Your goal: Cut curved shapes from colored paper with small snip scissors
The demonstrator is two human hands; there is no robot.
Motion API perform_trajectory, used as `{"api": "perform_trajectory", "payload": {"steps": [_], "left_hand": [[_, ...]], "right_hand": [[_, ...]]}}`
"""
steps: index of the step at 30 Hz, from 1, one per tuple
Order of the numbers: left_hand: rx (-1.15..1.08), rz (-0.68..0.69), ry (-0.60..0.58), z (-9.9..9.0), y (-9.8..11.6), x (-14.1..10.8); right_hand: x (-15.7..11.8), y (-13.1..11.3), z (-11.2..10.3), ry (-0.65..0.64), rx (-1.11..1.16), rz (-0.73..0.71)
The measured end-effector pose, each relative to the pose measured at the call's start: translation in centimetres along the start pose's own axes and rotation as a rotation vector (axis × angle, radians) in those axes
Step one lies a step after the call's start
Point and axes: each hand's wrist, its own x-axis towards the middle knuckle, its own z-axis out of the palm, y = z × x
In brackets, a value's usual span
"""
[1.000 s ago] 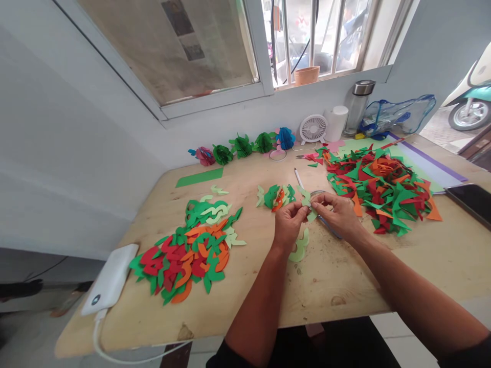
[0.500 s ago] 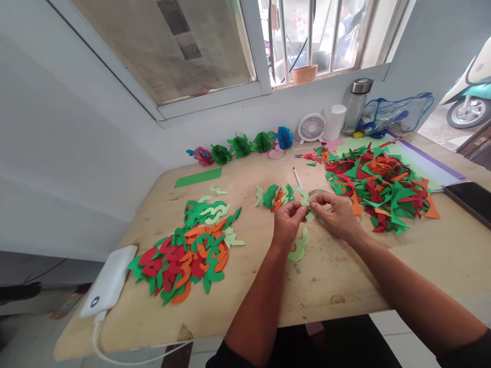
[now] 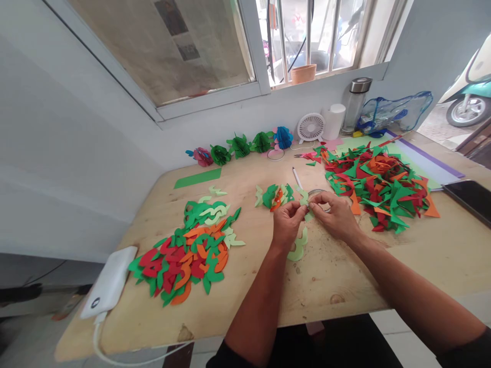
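Near the white pen (image 3: 296, 177), the left hand (image 3: 287, 223) and the right hand (image 3: 334, 216) are pinching a wavy pale-green paper strip (image 3: 302, 195) between them — a flat, curled cutout (image 3: 299, 251) is lying farther from the pen, on the wooden tabletop (image 3: 215, 319).

Widest free room: bare tabletop (image 3: 326, 296) on the near side, between my left forearm (image 3: 259, 301) and right forearm (image 3: 406, 286). A loose pale piece (image 3: 299, 248) lies there, just near of my left hand (image 3: 288, 222). Gap to my right hand (image 3: 334, 215) is narrow, bridged by the pale green slip (image 3: 302, 195). Leftward, an open lane runs near to far before the cut-shape heap (image 3: 187, 250). Far side is tighter: paper cluster (image 3: 275, 197) just beyond my left hand, white pen (image 3: 296, 178) farther. Far right, the scrap heap (image 3: 383, 179) blocks low passage; phone (image 3: 470, 200) right of it. Folded paper figures (image 3: 240, 146) and fan (image 3: 311, 128) line the wall.
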Motion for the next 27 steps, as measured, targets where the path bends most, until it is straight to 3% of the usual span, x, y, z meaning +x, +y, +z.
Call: {"api": "perform_trajectory", "payload": {"steps": [7, 18, 23, 27], "left_hand": [[0.046, 0.028, 0.040, 0.0, -0.3, 0.0], [0.050, 0.021, 0.052, 0.0, -0.2, 0.0], [0.030, 0.009, 0.093, 0.2, 0.3, -0.1], [0.008, -0.003, 0.110, 0.3, 0.6, -0.2]], "right_hand": [[-0.1, -0.2, 0.1, -0.005, -0.016, 0.001], [-0.1, -0.3, -0.1, 0.010, -0.084, -0.120], [0.0, -0.2, -0.3, 0.043, -0.036, -0.072], [0.1, 0.1, -0.3, -0.026, 0.024, -0.020]]}}
